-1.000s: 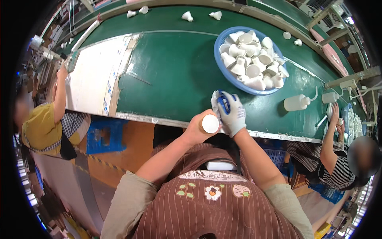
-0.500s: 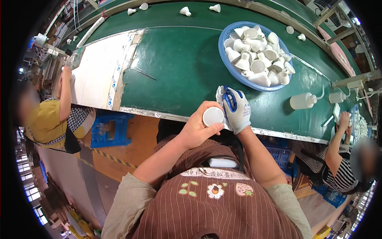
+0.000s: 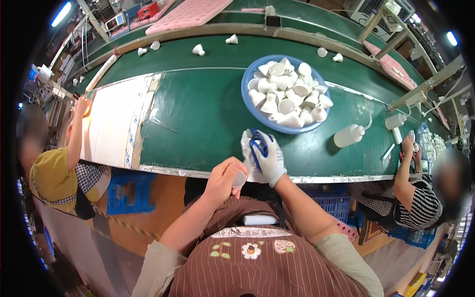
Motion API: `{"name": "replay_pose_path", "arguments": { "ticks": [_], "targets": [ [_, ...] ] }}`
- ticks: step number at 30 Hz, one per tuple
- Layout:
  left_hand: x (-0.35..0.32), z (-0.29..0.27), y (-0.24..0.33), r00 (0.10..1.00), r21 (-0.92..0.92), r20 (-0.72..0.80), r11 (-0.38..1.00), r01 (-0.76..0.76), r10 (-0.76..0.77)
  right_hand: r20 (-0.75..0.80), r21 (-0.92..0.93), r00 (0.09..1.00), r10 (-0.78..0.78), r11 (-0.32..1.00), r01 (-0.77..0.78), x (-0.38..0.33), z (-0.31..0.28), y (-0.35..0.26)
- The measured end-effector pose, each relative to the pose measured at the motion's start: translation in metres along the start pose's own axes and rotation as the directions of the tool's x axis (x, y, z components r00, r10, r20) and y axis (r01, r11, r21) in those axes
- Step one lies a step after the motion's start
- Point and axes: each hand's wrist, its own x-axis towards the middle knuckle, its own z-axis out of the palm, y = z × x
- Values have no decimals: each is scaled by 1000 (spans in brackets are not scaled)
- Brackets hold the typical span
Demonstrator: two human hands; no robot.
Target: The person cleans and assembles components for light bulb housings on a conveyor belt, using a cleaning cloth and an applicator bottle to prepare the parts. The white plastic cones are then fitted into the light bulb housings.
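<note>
My bare left hand (image 3: 222, 176) is closed around a white light bulb (image 3: 240, 179), whose round face shows between the fingers at the table's near edge. Next to it, my right hand (image 3: 270, 156), in a white and blue work glove, grips a crumpled white cloth (image 3: 250, 166). The cloth hangs beside the bulb; I cannot tell whether the two touch. Just beyond my right hand stands a blue plastic basin (image 3: 292, 130) heaped with white cone-shaped bulbs (image 3: 287, 94).
The green worktable (image 3: 198, 123) has a white board (image 3: 111, 123) on its left and tweezers (image 3: 162, 124) beside that. A squeeze bottle (image 3: 349, 135) stands at right. Several bulbs (image 3: 198, 49) lie along the back. One co-worker (image 3: 52, 171) sits at left, another (image 3: 420, 198) at right.
The view has shifted, so the table sits lower and more leftward. My left hand has turned the bulb, whose face was toward me and now points more sideways. The right hand keeps the cloth.
</note>
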Motion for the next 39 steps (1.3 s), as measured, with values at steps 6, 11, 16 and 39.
{"name": "replay_pose_path", "arguments": {
  "ticks": [6, 11, 16, 39],
  "targets": [
    [-1, 2, 3, 998, 427, -55, 904, -10, 37, 50, -128, 965, -259, 956, 263, 23, -65, -66],
    [19, 9, -17, 942, 915, 50, 363, -176, 331, 185, -651, 946, -268, 688, 322, 63, -113, -47],
    [41, -19, -54, 899, 934, 181, 216, -284, 399, 314, -755, 945, -88, 581, 305, 59, -122, -42],
    [21, -3, -18, 996, 441, -55, 893, 86, -68, 294, -445, 803, -519, 669, 595, -39, -73, -43]
  ]
}}
